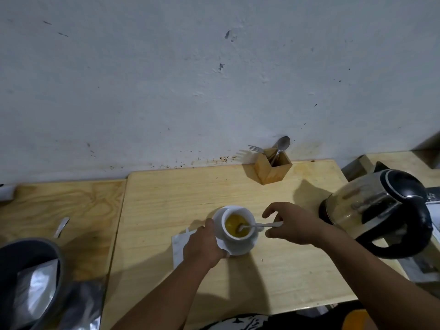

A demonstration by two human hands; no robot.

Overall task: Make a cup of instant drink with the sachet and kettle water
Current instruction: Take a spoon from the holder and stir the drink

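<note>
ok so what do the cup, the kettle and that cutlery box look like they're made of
The cup looks like glazed white ceramic: smooth, opaque, slightly glossy. The kettle seems to be polished stainless steel, since its body mirrors the room, with a black lid and handle, probably plastic. The cutlery box looks like light unpainted wood, with visible grain and a matte face.

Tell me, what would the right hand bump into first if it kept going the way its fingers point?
Probably the white cup: the right hand points left along the spoon toward it.
</note>
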